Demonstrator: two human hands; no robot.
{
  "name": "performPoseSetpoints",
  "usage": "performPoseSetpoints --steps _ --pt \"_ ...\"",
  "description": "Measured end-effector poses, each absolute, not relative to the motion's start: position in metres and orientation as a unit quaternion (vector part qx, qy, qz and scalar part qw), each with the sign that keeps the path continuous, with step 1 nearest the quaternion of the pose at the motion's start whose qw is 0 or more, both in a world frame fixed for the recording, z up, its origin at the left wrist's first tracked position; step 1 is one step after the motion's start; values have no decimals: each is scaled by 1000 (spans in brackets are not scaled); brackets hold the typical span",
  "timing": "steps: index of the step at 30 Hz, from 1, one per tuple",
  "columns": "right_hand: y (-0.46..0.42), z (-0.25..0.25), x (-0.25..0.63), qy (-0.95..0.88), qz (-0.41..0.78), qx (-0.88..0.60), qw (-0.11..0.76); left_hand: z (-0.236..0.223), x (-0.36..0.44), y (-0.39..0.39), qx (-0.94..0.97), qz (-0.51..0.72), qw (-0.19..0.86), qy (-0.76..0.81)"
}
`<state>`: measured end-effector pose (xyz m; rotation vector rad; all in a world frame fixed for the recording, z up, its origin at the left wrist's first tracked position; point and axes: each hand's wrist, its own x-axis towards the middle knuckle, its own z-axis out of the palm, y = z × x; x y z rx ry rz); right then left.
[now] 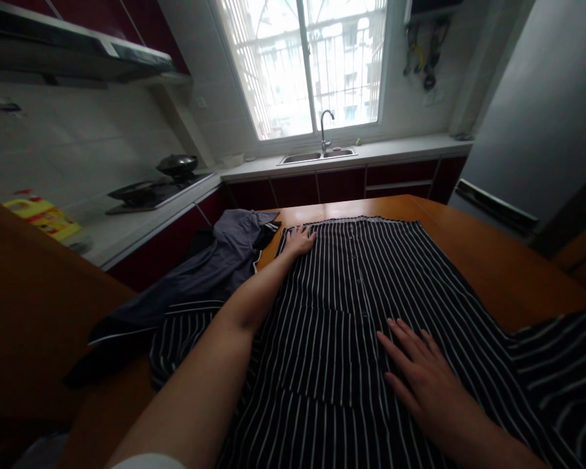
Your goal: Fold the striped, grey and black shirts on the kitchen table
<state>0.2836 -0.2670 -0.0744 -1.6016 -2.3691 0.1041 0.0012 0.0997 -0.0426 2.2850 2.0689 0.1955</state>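
Covering much of the surface [488,260]: a striped shirt [322,365]

We have the shirt laid front up along the middle of the wood, a sleeve [561,358] running out of view on the right. Grey clothes [190,286] lie bunched at its left; if those shift, they could pull the nearby cloth crooked. Our left hand [300,241] sits at the shirt's far left corner, fingers loosely spread, pinching nothing that we can see. Our right hand [417,371] is wide open over the front, gripping nothing; whether it presses, we cannot tell. Uneven pushing could ruck the stripes or skew the small buttons [359,281].
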Motion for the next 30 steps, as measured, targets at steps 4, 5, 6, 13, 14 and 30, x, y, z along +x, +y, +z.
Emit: performPoseSetpoints --steps 4,5,6,13,14,30 --pt "-267 -73 283 -819 43 -555 140 -41 7 96 756 75 9 650" --pt "-267 -73 282 -818 43 -555 142 -43 12 92 764 77 5 640" --pt "-267 -74 282 -818 42 -555 145 -46 16 88 771 77 2 633" --pt "-267 -77 283 -818 40 -552 158 -53 -1 84 704 69 1 707" --pt "-267 -77 283 -818 40 -552 157 -51 -6 86 697 69 1 713" --pt "-266 -76 283 -821 33 -547 164 -53 -36 4 756 60 24 652"
